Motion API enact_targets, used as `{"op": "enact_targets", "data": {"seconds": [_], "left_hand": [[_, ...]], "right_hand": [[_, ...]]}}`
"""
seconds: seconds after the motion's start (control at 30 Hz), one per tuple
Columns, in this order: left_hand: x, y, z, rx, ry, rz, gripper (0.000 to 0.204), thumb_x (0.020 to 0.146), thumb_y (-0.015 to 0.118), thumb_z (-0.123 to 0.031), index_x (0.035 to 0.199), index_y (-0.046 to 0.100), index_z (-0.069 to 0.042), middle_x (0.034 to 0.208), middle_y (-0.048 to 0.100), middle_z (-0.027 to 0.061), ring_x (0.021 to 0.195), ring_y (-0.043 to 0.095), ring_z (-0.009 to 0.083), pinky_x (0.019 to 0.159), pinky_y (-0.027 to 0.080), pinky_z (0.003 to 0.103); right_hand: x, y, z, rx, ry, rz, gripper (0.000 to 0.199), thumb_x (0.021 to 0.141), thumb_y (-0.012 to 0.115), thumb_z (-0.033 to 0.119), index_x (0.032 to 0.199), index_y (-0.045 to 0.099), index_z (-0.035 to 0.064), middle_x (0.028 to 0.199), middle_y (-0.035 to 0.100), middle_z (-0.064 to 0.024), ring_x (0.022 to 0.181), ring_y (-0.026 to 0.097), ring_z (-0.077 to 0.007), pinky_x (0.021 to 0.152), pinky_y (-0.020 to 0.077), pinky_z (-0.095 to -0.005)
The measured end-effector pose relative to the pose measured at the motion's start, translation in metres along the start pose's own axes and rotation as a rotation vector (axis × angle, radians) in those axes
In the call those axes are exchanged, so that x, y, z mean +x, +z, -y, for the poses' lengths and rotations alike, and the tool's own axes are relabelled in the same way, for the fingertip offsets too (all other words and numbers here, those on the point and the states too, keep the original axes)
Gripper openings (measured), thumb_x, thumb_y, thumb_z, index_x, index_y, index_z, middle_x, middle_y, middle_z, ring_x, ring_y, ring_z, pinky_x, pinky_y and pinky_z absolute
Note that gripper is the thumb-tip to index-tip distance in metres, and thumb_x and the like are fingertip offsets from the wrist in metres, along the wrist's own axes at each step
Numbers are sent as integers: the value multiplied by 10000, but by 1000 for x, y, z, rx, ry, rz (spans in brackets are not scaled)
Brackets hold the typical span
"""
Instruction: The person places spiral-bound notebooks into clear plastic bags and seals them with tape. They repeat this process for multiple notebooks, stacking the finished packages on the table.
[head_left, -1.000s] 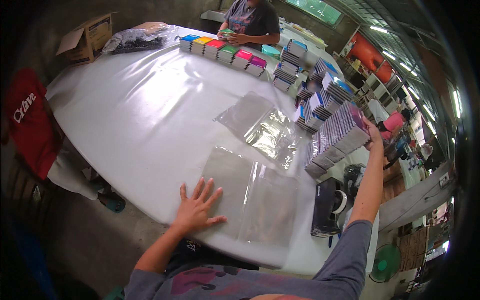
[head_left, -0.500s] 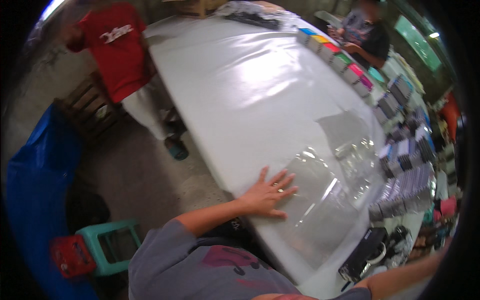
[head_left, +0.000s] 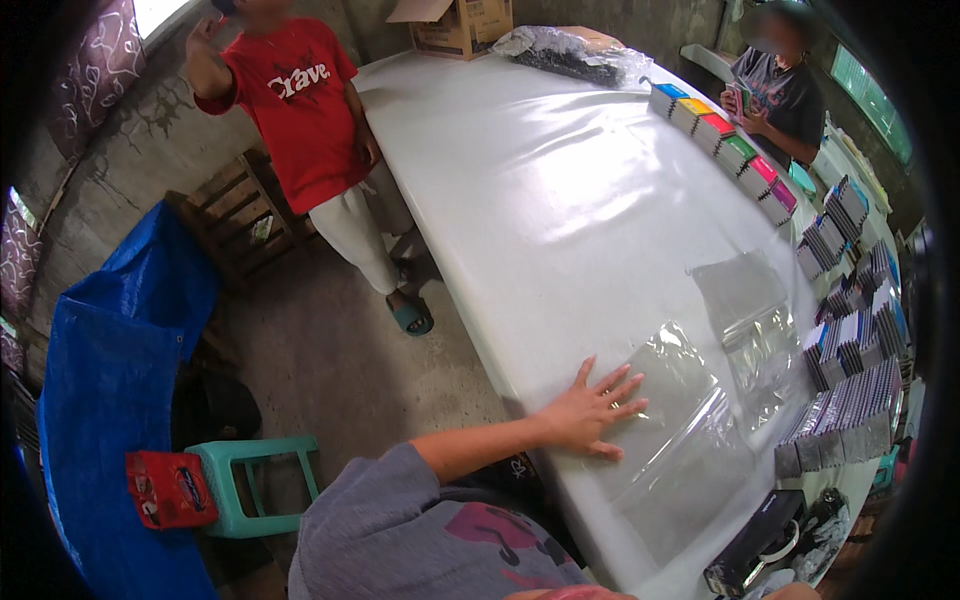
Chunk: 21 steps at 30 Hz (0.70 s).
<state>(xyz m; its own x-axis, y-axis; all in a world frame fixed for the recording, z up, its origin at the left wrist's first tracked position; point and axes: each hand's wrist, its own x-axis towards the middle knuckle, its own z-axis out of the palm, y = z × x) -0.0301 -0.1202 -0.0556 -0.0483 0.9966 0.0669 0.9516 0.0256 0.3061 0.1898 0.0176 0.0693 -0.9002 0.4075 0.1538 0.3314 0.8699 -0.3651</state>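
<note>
My left hand (head_left: 590, 410) lies flat with its fingers spread, on the near left side of a clear plastic sheet or sleeve (head_left: 690, 470). It holds nothing. Beyond it, a second piece of clear plastic (head_left: 745, 300) rests on the white-covered table (head_left: 470, 200); the two seem to meet or overlap. At the lower edge only a sliver of skin from my right hand or arm (head_left: 795, 592) shows, so its fingers are hidden. Close to that sliver are a black box (head_left: 755, 540) and a pale ring, perhaps a tape roll (head_left: 780, 542).
Spiral-bound notebooks in stacks (head_left: 840, 420) line the right side, with a colourful row (head_left: 725, 150) farther back. A person in red (head_left: 300, 110) stands left of the table; another (head_left: 780, 100) sits far right holding something small. A green stool (head_left: 255, 485) is at left.
My view has shifted, so the scene sits lower and farther right. My left hand stays spread on the plastic. My right forearm, stretched toward the right before, has mostly dropped out of view.
</note>
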Motion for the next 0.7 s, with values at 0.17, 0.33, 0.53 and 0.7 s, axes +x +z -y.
{"op": "enact_targets", "data": {"seconds": [0.17, 0.33, 0.53, 0.7], "left_hand": [[2, -3, -3, -17, 1, 48, 855, 790, 391, -732, 1439, 263, -190, 1525, 122, 108, 1408, 86, 306, 1044, 58, 654], [6, -5, 0, 34, -7, 80, 866, 775, 420, -734, 1441, 266, -202, 1528, 120, 98, 1409, 93, 293, 1031, 82, 669], [4, -8, -5, 37, -53, 55, 855, 755, 456, -732, 1423, 313, -218, 1514, 183, 104, 1402, 132, 297, 1030, 44, 659], [7, -12, -8, 31, -40, 64, 850, 745, 483, -724, 1409, 343, -211, 1506, 205, 110, 1396, 148, 302, 1021, 40, 662]], "right_hand": [[-12, -34, 1, -35, 42, -90, 485, 822, 622, 302, 1226, 526, 52, 1118, 602, -115, 960, 576, -179, 826, 450, -314], [-31, -165, 3, -190, 61, -460, 487, 817, 622, 303, 1230, 527, 62, 1115, 607, -115, 946, 583, -174, 815, 455, -311], [26, -286, -44, -279, 45, -801, 490, 811, 623, 304, 1234, 528, 75, 1111, 613, -114, 930, 591, -168, 803, 461, -306], [112, -230, -153, -594, 293, -770, 696, 730, 699, 270, 1348, 406, 144, 1180, 538, -193, 1049, 570, -300, 890, 464, -338]]}}
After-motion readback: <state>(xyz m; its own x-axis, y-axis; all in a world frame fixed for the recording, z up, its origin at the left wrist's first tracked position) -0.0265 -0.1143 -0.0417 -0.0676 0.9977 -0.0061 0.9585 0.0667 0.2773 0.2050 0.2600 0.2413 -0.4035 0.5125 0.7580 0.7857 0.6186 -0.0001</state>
